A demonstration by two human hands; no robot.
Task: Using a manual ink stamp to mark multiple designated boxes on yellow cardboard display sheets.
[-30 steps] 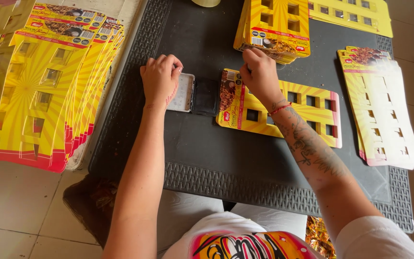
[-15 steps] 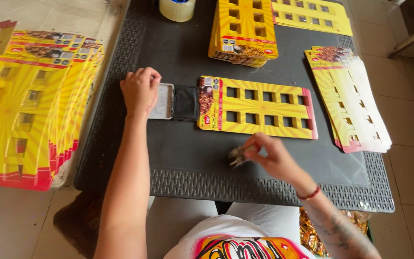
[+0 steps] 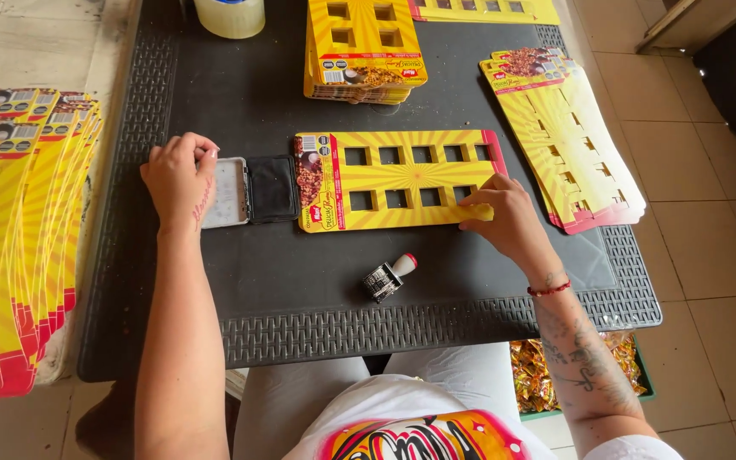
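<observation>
Soft, even daylight fills the scene; shadows are faint. The dark table mat shows a mild sheen. Focus is sharp, with slight wide-angle bending at the edges.

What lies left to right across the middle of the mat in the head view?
Left hand → open ink pad tin → yellow die-cut card → right hand → fanned card stack.

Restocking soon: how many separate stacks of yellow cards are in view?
4: left stack beside the table, top-centre stack, top-right stack partly cropped, right stack. More may lie outside view.
</observation>
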